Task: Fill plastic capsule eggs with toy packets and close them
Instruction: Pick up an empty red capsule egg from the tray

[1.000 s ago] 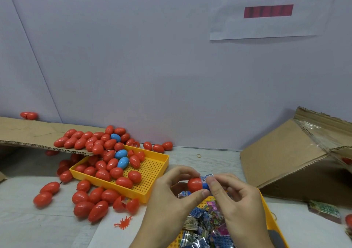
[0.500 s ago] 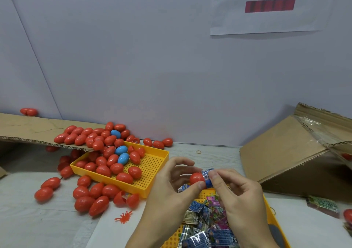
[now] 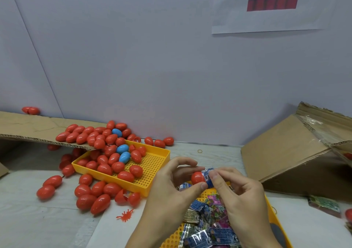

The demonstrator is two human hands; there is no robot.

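Red plastic capsule half [image 3: 197,177] pinched between thumb and fingertips of the left hand [image 3: 171,186], held above the near yellow perforated tray [image 3: 271,207]. Blue toy packet [image 3: 207,175] gripped by the curled fingers of the right hand [image 3: 240,196] and pressed against the open mouth of the half, most of it showing outside the shell. Compared with a second ago, little moved: same pinch on both sides, packet perhaps a touch further in, hands drifted slightly toward the body. Judged from that, stuffing under way and not finished; closing not yet possible, with no second half visible in either hand. More loose packets [image 3: 205,228] heaped in the near tray under the wrists. Supply of red eggs [image 3: 106,152], with a few blue ones, spilled from a cardboard flap [image 3: 34,129] into and around the far yellow tray [image 3: 152,164] on the left. Tilted cardboard box [image 3: 289,152] on the right.
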